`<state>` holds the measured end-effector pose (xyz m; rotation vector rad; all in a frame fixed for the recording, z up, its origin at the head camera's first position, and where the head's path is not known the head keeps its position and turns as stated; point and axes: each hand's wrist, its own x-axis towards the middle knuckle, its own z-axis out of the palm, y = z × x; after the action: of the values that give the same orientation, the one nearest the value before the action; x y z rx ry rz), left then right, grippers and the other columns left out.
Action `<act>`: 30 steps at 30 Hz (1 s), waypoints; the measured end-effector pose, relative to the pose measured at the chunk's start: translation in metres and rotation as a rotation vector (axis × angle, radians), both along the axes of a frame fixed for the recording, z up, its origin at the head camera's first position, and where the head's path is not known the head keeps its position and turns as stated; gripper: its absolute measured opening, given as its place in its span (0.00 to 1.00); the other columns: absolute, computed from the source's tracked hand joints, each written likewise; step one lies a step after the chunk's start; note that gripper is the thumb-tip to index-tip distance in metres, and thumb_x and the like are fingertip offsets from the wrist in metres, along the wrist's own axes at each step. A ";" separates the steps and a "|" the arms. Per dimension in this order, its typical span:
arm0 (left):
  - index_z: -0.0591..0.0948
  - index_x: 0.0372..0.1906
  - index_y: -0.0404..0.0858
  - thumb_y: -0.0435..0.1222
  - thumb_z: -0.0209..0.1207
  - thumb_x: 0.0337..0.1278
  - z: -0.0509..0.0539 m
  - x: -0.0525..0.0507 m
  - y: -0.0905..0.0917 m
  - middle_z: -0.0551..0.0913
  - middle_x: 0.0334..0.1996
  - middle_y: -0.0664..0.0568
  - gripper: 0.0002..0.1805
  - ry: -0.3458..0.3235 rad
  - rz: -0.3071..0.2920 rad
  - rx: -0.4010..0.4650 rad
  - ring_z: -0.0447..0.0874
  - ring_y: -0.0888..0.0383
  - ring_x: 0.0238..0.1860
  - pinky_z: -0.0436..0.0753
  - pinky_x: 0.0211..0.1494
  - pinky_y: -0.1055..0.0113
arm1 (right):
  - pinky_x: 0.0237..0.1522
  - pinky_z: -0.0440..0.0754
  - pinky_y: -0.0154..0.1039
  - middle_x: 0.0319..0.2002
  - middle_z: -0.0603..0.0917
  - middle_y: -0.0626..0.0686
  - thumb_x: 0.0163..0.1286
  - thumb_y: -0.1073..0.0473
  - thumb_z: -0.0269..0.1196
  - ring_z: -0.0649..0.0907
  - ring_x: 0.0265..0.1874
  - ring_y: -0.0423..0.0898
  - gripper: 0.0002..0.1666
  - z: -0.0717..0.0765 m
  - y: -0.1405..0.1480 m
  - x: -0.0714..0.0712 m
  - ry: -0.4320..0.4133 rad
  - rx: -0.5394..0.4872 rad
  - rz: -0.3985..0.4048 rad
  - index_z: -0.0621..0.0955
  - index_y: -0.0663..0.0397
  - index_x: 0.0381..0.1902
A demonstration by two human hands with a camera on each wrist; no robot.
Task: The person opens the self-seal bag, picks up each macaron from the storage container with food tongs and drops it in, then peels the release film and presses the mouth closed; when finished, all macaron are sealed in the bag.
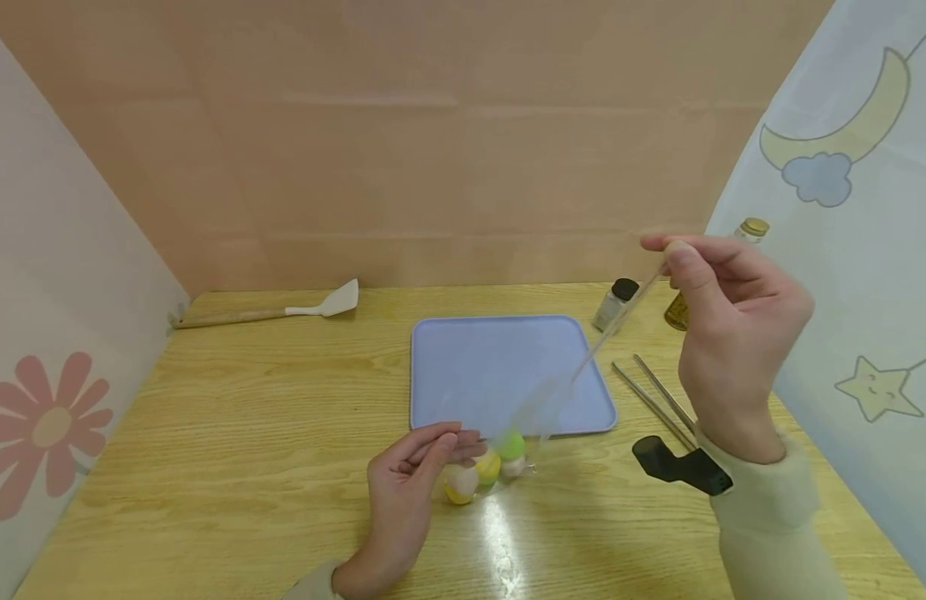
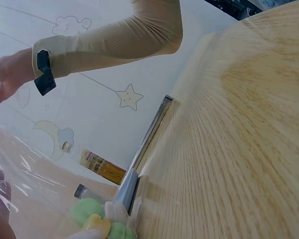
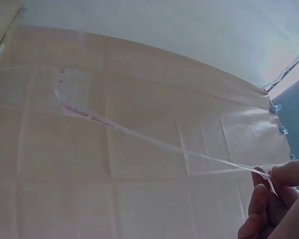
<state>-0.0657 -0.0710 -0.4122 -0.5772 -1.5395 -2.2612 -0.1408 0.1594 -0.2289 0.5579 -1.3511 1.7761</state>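
Note:
My right hand (image 1: 743,308), raised on the right, pinches a clear plastic film (image 3: 159,142) between thumb and fingertips. The film stretches down and left from the fingers; red print shows on it in the right wrist view. Its lower part hangs over several rounded green (image 1: 512,444), yellow and white pieces at the tray's front edge; their exact kind is unclear. My left hand (image 1: 406,483) is beside these pieces, with its fingers fairly straight. In the left wrist view the film passes over its fingers (image 2: 0,199), and a fingertip appears against the yellow piece (image 2: 97,225).
A blue tray (image 1: 500,367) lies mid-table. A spatula (image 1: 312,310) rests at the back left. Right of the tray are a black-capped jar (image 1: 611,308), metal tongs or sticks (image 1: 658,404) and a gold-capped bottle (image 2: 107,168), partly hidden by my right hand in the head view.

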 end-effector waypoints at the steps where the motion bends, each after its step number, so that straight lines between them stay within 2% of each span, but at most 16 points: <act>1: 0.81 0.49 0.21 0.19 0.50 0.71 0.000 0.000 0.000 0.87 0.41 0.32 0.11 0.011 0.000 0.003 0.90 0.45 0.40 0.87 0.43 0.56 | 0.33 0.77 0.36 0.30 0.87 0.67 0.61 0.76 0.68 0.79 0.25 0.50 0.12 0.002 0.000 0.000 0.007 -0.013 0.000 0.79 0.89 0.31; 5: 0.80 0.50 0.20 0.18 0.49 0.71 0.000 0.000 0.000 0.86 0.42 0.32 0.11 0.046 0.003 0.008 0.90 0.46 0.40 0.87 0.43 0.56 | 0.32 0.77 0.36 0.27 0.86 0.66 0.60 0.77 0.68 0.79 0.23 0.50 0.12 0.009 0.000 0.000 0.028 -0.057 -0.011 0.79 0.90 0.29; 12: 0.80 0.51 0.21 0.18 0.49 0.71 0.000 0.002 -0.001 0.87 0.42 0.34 0.12 0.027 0.019 -0.006 0.90 0.46 0.40 0.87 0.41 0.57 | 0.30 0.74 0.36 0.24 0.85 0.67 0.58 0.79 0.68 0.77 0.19 0.51 0.11 0.018 0.002 -0.002 0.072 -0.127 -0.067 0.79 0.90 0.27; 16: 0.82 0.50 0.24 0.19 0.51 0.71 0.000 0.002 -0.001 0.88 0.41 0.35 0.11 -0.010 0.025 -0.020 0.90 0.45 0.39 0.87 0.41 0.57 | 0.31 0.75 0.37 0.24 0.85 0.67 0.58 0.79 0.68 0.77 0.19 0.51 0.12 0.016 0.006 -0.006 0.078 -0.146 -0.071 0.78 0.91 0.27; 19: 0.82 0.49 0.25 0.20 0.51 0.71 0.000 0.002 -0.001 0.88 0.41 0.36 0.11 -0.025 0.026 -0.026 0.90 0.45 0.39 0.87 0.42 0.56 | 0.32 0.76 0.37 0.24 0.85 0.66 0.60 0.78 0.68 0.77 0.20 0.50 0.12 0.013 0.009 -0.010 0.071 -0.139 -0.104 0.78 0.90 0.28; 25: 0.82 0.49 0.24 0.19 0.51 0.71 -0.001 0.000 -0.001 0.87 0.40 0.34 0.11 0.017 0.026 -0.022 0.90 0.44 0.38 0.87 0.40 0.55 | 0.32 0.75 0.36 0.26 0.86 0.65 0.64 0.75 0.68 0.75 0.21 0.48 0.11 0.012 0.015 -0.019 0.036 -0.134 -0.204 0.80 0.86 0.28; 30: 0.82 0.49 0.24 0.19 0.51 0.71 -0.002 0.000 -0.001 0.87 0.40 0.34 0.11 0.019 0.027 -0.012 0.90 0.45 0.38 0.87 0.42 0.54 | 0.33 0.75 0.35 0.27 0.87 0.64 0.65 0.74 0.67 0.76 0.21 0.48 0.11 0.011 0.018 -0.026 0.012 -0.132 -0.222 0.81 0.84 0.29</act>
<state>-0.0658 -0.0722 -0.4137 -0.5759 -1.5431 -2.2216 -0.1668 0.1778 -0.2176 0.3322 -1.2268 1.6622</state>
